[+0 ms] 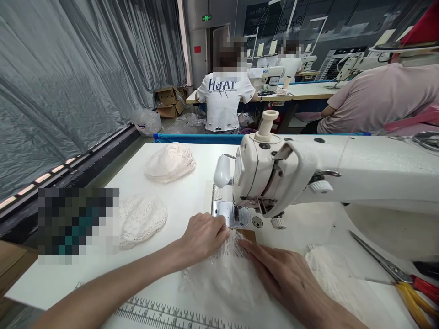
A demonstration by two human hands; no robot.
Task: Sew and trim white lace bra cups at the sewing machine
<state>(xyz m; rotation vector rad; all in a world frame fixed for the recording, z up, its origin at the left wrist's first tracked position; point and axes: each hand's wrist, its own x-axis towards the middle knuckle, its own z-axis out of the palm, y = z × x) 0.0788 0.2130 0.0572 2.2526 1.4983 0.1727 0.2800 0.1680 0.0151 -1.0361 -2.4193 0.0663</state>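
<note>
A piece of white lace-edged fabric [233, 283] lies gathered in front of the sewing machine [260, 169], its fringed top bunched just short of the needle plate [224, 210]. My left hand [205, 235] is closed, pinching the left side of the bunched edge beside the presser foot [236, 212]. On the other side, my right hand [284, 269] rests with its fingers stretched out along the fabric, fingertips touching the gathers; its thumb is hidden. Beneath the gathers, a small brown piece [248, 235] shows on the table.
Two white lace pieces [171, 162] lie on the left of the table. More white fringed fabric [336, 274] and scissors [387, 265] with red and yellow handles are at right. A printed ruler [154, 313] runs along the front. Several people sit beyond at other machines [272, 77].
</note>
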